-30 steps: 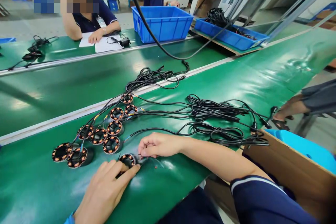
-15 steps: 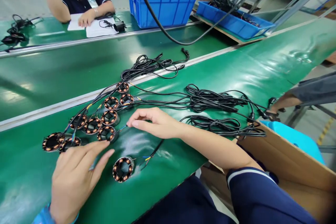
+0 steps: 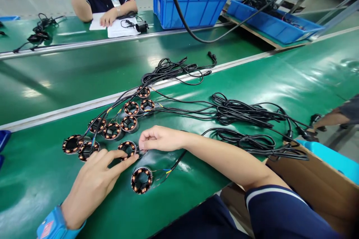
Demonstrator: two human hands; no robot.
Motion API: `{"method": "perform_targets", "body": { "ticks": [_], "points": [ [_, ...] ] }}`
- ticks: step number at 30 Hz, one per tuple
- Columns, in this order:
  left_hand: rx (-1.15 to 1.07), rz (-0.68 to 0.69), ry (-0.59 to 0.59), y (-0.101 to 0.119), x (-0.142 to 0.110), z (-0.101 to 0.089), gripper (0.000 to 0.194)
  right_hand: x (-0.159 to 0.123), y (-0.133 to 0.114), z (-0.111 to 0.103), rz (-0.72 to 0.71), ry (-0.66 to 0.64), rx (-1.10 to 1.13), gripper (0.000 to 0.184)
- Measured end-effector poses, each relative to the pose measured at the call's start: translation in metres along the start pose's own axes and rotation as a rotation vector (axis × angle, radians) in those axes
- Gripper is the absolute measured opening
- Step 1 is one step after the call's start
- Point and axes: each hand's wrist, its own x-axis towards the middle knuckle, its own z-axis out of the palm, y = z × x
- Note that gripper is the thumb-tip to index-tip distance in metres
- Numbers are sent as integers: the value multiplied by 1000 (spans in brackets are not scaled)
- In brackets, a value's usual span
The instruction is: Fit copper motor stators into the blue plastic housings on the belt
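A motor stator (image 3: pixel 131 147), a ring with copper windings, lies on the green bench between my hands. My left hand (image 3: pixel 94 181), with a blue wristband, grips its near edge between thumb and forefinger. Just to the right, my right hand (image 3: pixel 158 139) pinches the thin wires (image 3: pixel 142 152) at this stator; its fingertips partly hide them. Closer to me sits a separate stator (image 3: pixel 141 181) with blue, yellow and black leads. Several more stators (image 3: pixel 112 131) are grouped beyond my left hand, their leads joined to black cables.
Coiled black cables (image 3: pixel 238 112) lie to the right, with another bundle (image 3: pixel 171 70) across the metal rail. An open cardboard box (image 3: pixel 316 179) stands by my right elbow. Opposite are a blue bin (image 3: pixel 190 7), a shallow blue tray (image 3: pixel 275 26) and a co-worker's hand (image 3: pixel 109 16) on paper.
My left hand has moved right and closed on the stator. That stator sits slightly apart from the group now. My right hand has come down close beside it. The view has shifted left.
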Motion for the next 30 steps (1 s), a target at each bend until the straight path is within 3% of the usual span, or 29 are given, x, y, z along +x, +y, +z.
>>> {"method": "perform_targets", "body": {
  "ticks": [4,8,10,13,15,19,22,25,30],
  "points": [
    [-27,-15,-51,2,-2,0,54,2,5,12,-21,134,69,11],
    [-33,-5,-59,6,1,-5,48,0,7,19,79,213,111,9],
    [-44,2,-60,9,1,-10,44,-4,5,17,105,188,129,9],
    [-147,12,-101,12,2,-19,38,-13,1,8,123,32,162,13],
    [-221,-5,-76,11,6,-21,39,-17,-3,-1,41,45,167,18],
    [-34,-150,130,1,40,-11,42,-15,-6,-15,-340,472,-27,22],
    [209,-162,142,-8,72,3,42,-13,-5,-20,-459,701,-222,21],
    [297,-175,84,-15,87,9,35,-12,-4,-21,-498,768,-390,20],
    [194,-100,23,-21,73,0,27,-9,-4,-20,-573,692,-559,20]
  ]
}}
